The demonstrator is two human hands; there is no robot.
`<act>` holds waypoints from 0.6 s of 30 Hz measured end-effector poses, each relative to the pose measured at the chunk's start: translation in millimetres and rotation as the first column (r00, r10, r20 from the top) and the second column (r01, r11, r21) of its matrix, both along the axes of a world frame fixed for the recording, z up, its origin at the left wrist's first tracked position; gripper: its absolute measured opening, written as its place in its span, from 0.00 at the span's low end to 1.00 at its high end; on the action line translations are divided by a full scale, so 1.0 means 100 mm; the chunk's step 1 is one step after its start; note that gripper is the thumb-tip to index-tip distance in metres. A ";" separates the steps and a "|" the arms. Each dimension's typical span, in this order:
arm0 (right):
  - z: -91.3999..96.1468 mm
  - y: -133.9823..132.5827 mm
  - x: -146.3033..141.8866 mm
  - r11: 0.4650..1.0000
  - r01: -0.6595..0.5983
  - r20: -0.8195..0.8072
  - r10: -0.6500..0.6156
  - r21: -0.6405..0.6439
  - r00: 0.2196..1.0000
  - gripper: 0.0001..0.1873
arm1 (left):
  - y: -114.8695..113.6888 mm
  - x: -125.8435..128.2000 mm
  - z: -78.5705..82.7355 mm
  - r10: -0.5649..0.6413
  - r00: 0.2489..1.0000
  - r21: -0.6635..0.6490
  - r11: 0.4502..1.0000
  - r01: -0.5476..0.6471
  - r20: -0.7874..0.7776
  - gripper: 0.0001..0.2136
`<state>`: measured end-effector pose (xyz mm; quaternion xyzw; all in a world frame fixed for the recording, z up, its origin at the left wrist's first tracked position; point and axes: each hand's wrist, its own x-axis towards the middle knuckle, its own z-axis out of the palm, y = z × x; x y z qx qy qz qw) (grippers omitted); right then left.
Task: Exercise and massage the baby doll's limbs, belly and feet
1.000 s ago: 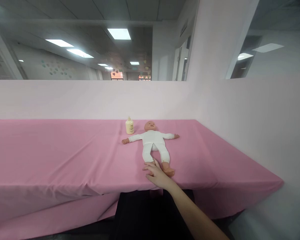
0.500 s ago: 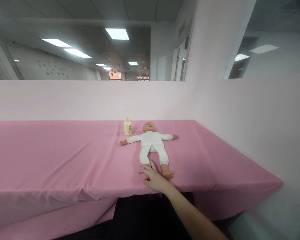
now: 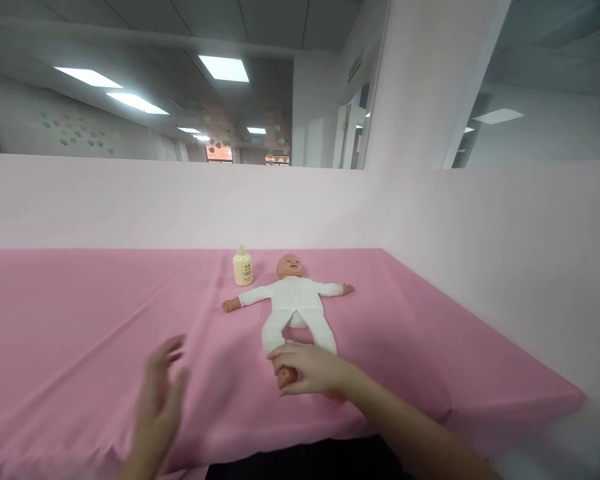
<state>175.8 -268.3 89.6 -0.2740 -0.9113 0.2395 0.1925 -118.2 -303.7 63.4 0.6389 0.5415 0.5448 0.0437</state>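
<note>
A baby doll (image 3: 296, 293) in a white long-sleeved outfit lies on its back, arms spread and head toward the wall. My right hand (image 3: 313, 370) is wrapped around the doll's foot on the left side of the picture, its toes showing between thumb and fingers. The doll's other foot is mostly hidden behind my right hand and wrist. My left hand (image 3: 160, 393), a little blurred, hovers over the cloth to the left of the doll, fingers apart and holding nothing.
A pale yellow bottle (image 3: 243, 268) stands left of the doll's head. Pink cloth (image 3: 105, 320) covers the table. A white wall (image 3: 180, 207) with a wide glass panel rises along the back, and another wall (image 3: 505, 253) borders the right side.
My left hand has come into view at the lower left. My right hand has gone from lying over the doll's foot with fingers spread to closing around it. The view has shifted slightly.
</note>
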 end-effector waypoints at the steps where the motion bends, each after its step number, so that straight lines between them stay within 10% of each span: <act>1: 0.07 0.05 0.01 1.000 0.016 -0.035 -0.016 -0.013 0.999 0.10 | 0.06 0.20 -0.05 -0.149 0.988 -0.058 0.987 0.147 -0.046 0.24; 5: 0.20 0.28 0.03 0.995 0.088 -0.162 -0.094 -0.039 0.982 0.13 | 0.27 0.93 -0.06 -0.559 0.819 -0.262 0.815 0.516 -0.128 0.38; 10: 0.03 0.60 0.05 0.979 0.152 -0.358 -0.191 -0.135 0.914 0.10 | 0.70 1.39 0.13 -0.609 0.793 -0.265 0.762 0.591 0.018 0.19; 18: -0.27 0.86 0.22 0.954 0.279 -0.502 -0.296 -0.110 0.813 0.22 | 1.13 1.55 0.04 -0.740 0.672 -0.347 0.632 0.693 -0.005 0.33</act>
